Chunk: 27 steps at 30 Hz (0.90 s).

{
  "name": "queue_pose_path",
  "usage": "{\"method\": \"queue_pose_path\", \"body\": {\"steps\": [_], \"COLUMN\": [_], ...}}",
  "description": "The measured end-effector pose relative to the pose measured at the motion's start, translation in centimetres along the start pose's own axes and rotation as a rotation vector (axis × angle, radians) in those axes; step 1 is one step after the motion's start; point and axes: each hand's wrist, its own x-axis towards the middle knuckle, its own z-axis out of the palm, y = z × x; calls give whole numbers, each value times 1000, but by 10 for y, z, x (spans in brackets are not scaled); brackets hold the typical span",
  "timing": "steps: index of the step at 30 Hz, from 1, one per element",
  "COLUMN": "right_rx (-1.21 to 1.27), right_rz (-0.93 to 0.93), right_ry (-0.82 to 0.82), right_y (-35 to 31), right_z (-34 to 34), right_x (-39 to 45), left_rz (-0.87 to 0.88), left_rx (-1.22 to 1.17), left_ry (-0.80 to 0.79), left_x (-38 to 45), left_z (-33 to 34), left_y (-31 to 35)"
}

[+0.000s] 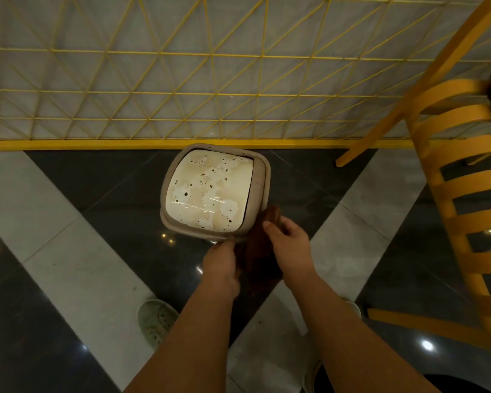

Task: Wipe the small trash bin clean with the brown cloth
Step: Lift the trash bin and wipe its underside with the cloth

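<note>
Low in the frame's centre, the left hand point(220, 263) and right hand point(288, 245) both have their grip closed around the brown cloth point(257, 259) bunched between them. Just above them, mid-frame, the small trash bin point(260, 191) stands on the floor point(68, 251), its stained lid point(210, 191) facing up. The cloth touches the bin's lower right rim. No writing is legible.

Both forearms are bare to the bottom edge of the picture, with no sleeve, watch or ring showing on the left hand point(221, 265) or the right hand point(288, 245). On the left foot sits a pale, whitish-green clog point(156, 320) with rows of small round holes over the toe. A second pale shoe point(355, 307) shows only as a sliver behind the right forearm.
</note>
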Motion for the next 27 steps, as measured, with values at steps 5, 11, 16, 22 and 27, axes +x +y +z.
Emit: {"method": "queue_pose_path", "body": {"steps": [5,11,16,22,27], "right_rx": [-9,-241,-341,-192,-214], "right_rz": [46,-33,-70,21,-36], "right_ry": [103,197,263,206,242], "right_y": [12,-12,-32,22,7], "right_z": [11,13,23,24,24], "right_x": [10,44,53,-5,14], "left_rz": [85,179,210,166,210], "left_rx": [-80,38,14,37,109], "left_ry": [42,143,121,117,151], "left_x": [8,9,6,0,3], "left_z": [1,-5,-6,-4,-12], "left_y": [-6,-7,-7,-2,-1]}}
